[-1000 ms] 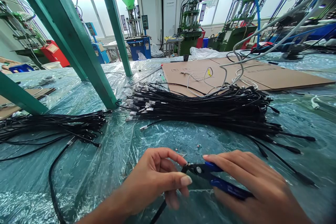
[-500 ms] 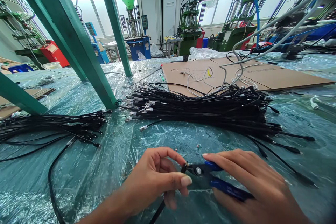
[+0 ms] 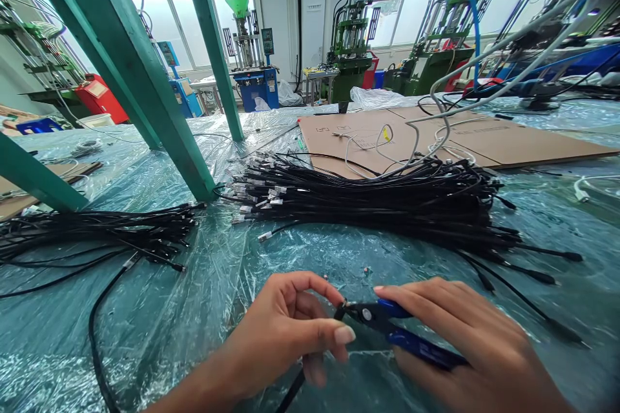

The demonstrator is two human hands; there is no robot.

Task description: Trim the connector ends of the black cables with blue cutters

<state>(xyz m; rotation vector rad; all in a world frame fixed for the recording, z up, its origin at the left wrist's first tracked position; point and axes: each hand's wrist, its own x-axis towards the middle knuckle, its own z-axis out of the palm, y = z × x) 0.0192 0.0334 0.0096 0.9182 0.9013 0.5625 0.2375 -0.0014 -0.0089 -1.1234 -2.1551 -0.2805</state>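
Note:
Between thumb and forefinger, my left hand pinches the end of a black cable, whose length runs down under the palm. Blue-handled cutting pliers lie in the grip of my right hand, with fingers along one handle and the other handle below. The jaws of the pliers meet the cable end at my left fingertips; whether they bite into it is too small to tell. Beyond my hands lies a thick bundle of black cables with metal plugs at its left end.
A second bundle of black cables lies at left, beside green frame posts. Cardboard sheets with loose white cables rest behind the big bundle. Clear plastic film covers the table. Machines stand along the windows.
Hardly anything differs. Both hands, the pliers and the cable end keep almost the same position.

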